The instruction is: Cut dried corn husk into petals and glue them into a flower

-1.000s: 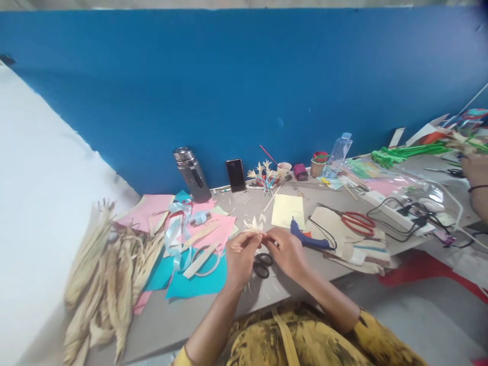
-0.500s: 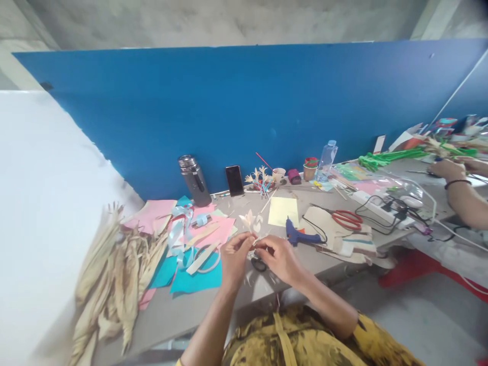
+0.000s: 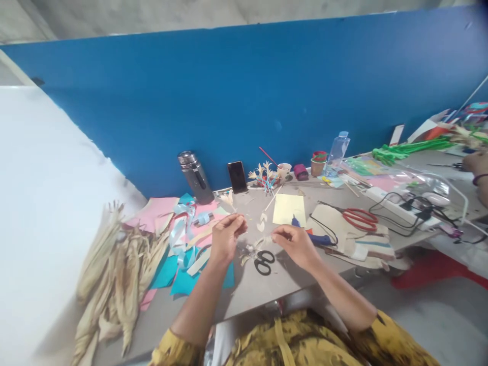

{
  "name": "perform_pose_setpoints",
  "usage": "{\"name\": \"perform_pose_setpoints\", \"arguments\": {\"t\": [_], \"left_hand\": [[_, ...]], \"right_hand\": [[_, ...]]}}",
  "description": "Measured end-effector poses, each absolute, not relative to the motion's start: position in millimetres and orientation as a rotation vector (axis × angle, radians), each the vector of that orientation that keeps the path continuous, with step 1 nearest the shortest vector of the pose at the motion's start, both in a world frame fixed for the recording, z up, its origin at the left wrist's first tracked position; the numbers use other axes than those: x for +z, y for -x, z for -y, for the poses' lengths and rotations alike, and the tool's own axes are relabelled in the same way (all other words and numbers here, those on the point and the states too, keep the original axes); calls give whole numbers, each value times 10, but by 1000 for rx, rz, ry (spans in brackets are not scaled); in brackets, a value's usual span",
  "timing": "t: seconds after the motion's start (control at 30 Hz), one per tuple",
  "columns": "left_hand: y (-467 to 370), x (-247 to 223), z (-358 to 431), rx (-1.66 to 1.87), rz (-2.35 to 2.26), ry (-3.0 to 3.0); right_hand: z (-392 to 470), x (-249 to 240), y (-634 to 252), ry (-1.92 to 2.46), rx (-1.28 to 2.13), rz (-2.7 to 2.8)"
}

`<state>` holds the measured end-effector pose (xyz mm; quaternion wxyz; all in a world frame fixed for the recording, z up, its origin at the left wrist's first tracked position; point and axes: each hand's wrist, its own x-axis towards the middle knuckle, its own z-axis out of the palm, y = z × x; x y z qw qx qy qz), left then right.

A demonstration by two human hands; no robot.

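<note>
My left hand (image 3: 227,236) is closed in a pinch on a pale husk flower (image 3: 227,199), whose petals point up above the fingers. Across a gap, my right hand (image 3: 295,245) has thumb and forefinger pressed together; whatever lies between them is too small to make out. Black-handled scissors (image 3: 264,263) lie on the table between and below the hands, among pale scraps. Just behind my right hand is a blue glue gun (image 3: 321,239), partly covered by it. Pale petal pieces (image 3: 262,221) lie near a yellow paper sheet (image 3: 288,209).
Dried corn husks (image 3: 125,284) and coloured paper (image 3: 151,213) spread on the left. A flask (image 3: 196,178), phone (image 3: 238,178), finished flowers (image 3: 264,175) and bottle (image 3: 338,155) stand along the blue partition. Red-handled scissors (image 3: 360,218) and a power strip (image 3: 400,207) lie right. A co-worker's hand (image 3: 476,163) shows far right.
My hands have moved apart from their meeting point. The left keeps the flower and has shifted left; the right has gone right, and the black-handled scissors now show fully. The view has turned slightly.
</note>
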<state>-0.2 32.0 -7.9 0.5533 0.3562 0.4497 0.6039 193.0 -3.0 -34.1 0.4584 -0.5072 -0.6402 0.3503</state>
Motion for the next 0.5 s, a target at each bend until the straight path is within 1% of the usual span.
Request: {"name": "perform_pose_setpoints", "arguments": {"t": [0.3,0.5], "left_hand": [[-150,-103,-464,1396,-961,-880],[-146,-179,-420,1369,-965,-929]], "right_hand": [[-107,-238,-1667,1201,947,1598],[-216,-318,-1579,1148,1019,1539]]}}
